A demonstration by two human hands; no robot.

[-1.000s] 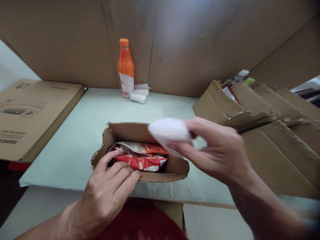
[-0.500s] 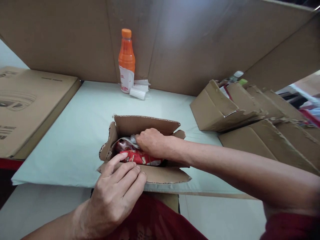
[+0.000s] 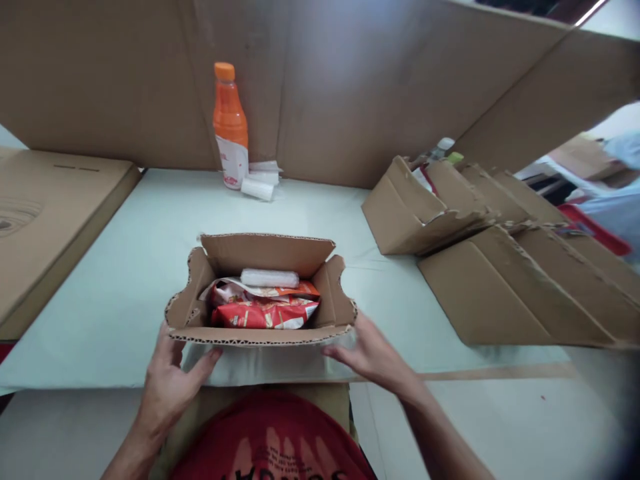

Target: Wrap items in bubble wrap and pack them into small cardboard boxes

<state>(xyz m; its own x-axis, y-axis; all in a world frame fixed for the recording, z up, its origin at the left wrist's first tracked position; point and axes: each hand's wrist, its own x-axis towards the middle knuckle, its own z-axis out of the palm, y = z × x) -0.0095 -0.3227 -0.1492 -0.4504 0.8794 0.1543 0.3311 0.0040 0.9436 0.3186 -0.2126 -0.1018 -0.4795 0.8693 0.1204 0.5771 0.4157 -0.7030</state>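
Observation:
An open cardboard box (image 3: 267,252) stands near the front edge of the table, its flaps raised. Inside lie shiny red packets (image 3: 265,315), with a small roll of clear plastic (image 3: 270,278) along the back. My left hand (image 3: 173,377) grips the box's near left corner, thumb in front and fingers round the side. At the near right corner, my right hand (image 3: 373,353) grips it the same way, with its fingers partly hidden behind the cardboard.
An orange-capped bottle (image 3: 231,127) stands at the back beside small clear plastic rolls (image 3: 259,189). Several open cardboard boxes (image 3: 480,287) fill the right side. A large flat carton (image 3: 65,220) lies at left, and a cardboard wall (image 3: 340,87) rises behind.
My right hand has come out of the box, leaving the plastic roll on the packets, and moved to the right corner. My left hand has shifted from the front flap to the left corner.

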